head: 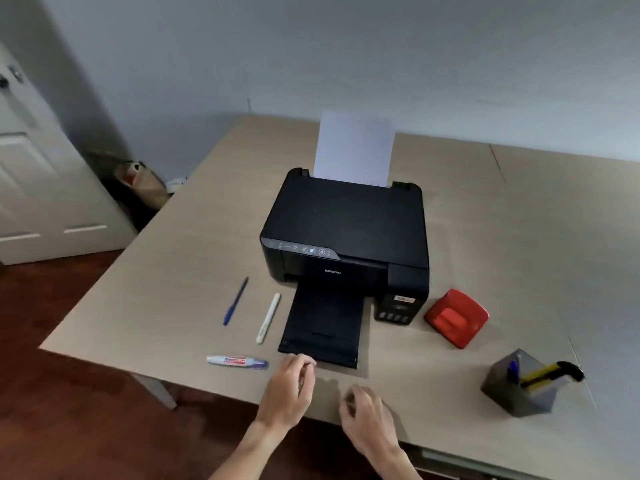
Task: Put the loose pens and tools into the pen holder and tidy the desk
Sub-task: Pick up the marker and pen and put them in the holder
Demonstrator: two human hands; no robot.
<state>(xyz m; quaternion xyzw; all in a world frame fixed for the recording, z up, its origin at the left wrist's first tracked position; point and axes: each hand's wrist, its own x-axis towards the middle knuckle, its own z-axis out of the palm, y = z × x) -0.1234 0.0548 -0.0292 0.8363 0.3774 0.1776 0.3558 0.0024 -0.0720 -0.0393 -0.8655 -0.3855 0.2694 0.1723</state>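
both empty hands, left [287,393] right [367,420]; correction pen [237,362] just left.

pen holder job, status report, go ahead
Left hand, right hand empty. Blue pen, white pen, correction pen loose. Grey pen holder far right.

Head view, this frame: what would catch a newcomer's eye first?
The black printer in the middle of the desk, a white sheet standing in its rear feed. Next, the red hole punch to its right and the grey pen holder at the near right. Three loose items lie on the left: a blue pen, a white pen and a correction pen, near the empty left hand.
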